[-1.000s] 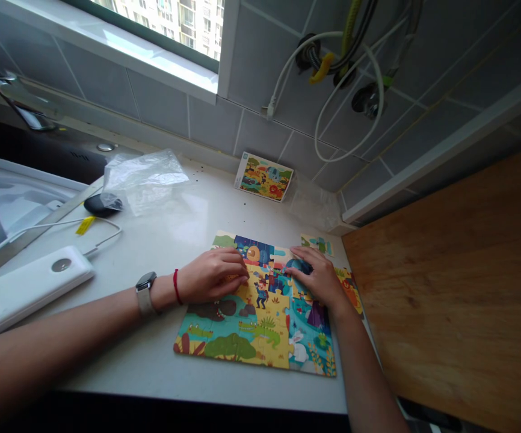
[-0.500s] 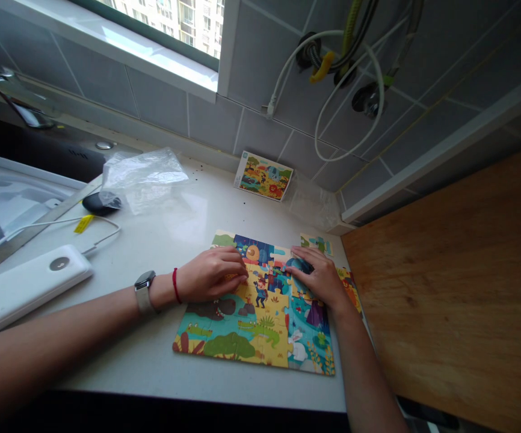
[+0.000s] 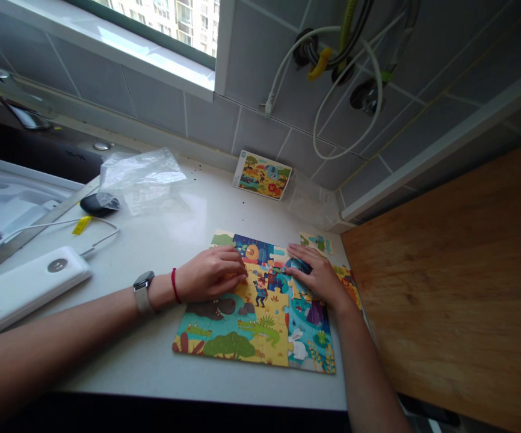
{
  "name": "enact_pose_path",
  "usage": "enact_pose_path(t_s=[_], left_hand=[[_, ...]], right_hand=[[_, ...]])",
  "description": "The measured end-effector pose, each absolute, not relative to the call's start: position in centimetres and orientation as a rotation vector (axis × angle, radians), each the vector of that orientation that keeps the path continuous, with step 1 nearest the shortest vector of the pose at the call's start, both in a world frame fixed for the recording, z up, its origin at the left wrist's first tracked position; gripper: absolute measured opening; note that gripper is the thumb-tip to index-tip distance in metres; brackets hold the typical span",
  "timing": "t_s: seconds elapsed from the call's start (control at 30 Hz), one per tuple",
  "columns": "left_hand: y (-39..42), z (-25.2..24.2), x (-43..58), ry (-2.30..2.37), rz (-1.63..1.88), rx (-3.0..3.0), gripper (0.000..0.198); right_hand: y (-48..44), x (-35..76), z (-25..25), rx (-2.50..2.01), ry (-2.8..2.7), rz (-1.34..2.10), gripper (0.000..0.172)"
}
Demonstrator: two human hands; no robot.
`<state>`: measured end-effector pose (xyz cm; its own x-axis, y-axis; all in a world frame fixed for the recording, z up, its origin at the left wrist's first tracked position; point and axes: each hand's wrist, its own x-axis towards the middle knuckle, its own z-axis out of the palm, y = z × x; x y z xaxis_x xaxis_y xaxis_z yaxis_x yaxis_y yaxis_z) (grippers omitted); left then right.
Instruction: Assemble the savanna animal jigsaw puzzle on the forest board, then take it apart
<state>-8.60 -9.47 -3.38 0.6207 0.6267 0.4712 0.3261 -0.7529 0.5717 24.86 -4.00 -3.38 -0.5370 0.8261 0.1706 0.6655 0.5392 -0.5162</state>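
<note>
A colourful jigsaw puzzle of jungle animals [image 3: 251, 328] lies assembled on the white countertop [image 3: 152, 240]. My left hand [image 3: 210, 275] rests on its upper middle, fingers curled together over yellow pieces, with the fingertips hidden. My right hand [image 3: 319, 278] lies with fingers spread on the puzzle's upper right, beside a blue area. Two loose pieces sit just beyond it: one [image 3: 316, 243] at the top and an orange one [image 3: 349, 287] at the right edge. A picture card [image 3: 262, 175] of the same scene leans against the tiled wall.
A white power bank [image 3: 30, 291] with a cable lies left of my left arm. Behind it are a clear plastic bag [image 3: 143, 177] and a black oval object [image 3: 98, 204]. A wooden board [image 3: 450, 276] stands right of the counter, and hoses [image 3: 346, 66] hang on the wall.
The whole view has shifted slightly. Both hands stay on the puzzle in nearly the same places, and no piece has visibly moved.
</note>
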Motion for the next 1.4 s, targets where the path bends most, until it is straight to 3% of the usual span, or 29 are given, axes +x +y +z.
enact_pose_path(t_s=[0.67, 1.0, 1.4], left_hand=[[-9.5, -3.4, -8.5, 0.744, 0.969, 2.395, 0.024], [-9.3, -3.6, -8.7, 0.886, 1.022, 2.419, 0.023], [-9.0, -4.2, -9.0, 1.115, 1.206, 2.32, 0.016]], right_hand=[[-4.5, 24.4, -2.5, -1.144, -2.21, 0.299, 0.031], [-6.8, 20.8, -1.6, -0.973, -2.356, 0.34, 0.038], [-6.0, 22.3, -1.8, -1.089, -2.202, 0.216, 0.035]])
